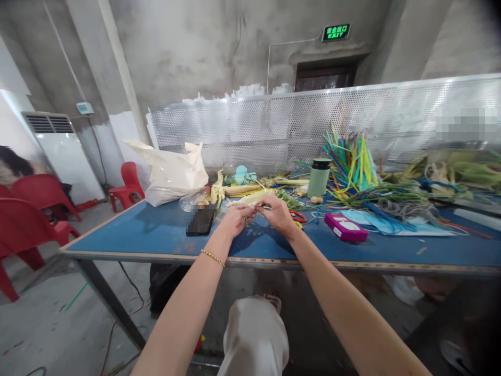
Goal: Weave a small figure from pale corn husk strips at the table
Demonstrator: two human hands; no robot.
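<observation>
Over the table's front half, my left hand (237, 219) and my right hand (277, 213) meet fingertip to fingertip. Both are closed in a pinch on something small and thin, mostly hidden by the fingers. Directly behind the fingertips is a pale corn husk (252, 199); whether it is joined to what I pinch, I cannot tell. Red-handled scissors (298, 216) lie just beyond my right hand, partly covered by it. To the left of my left hand rests a black phone (200, 221).
A cream bag (178, 175) stands at the back left of the blue table (129, 236). Behind my right hand are a green thermos (319, 178) and a bundle of coloured strips (354, 162). A purple box (346, 227) sits right, before cords and husks. Red chairs (43, 196) stand left.
</observation>
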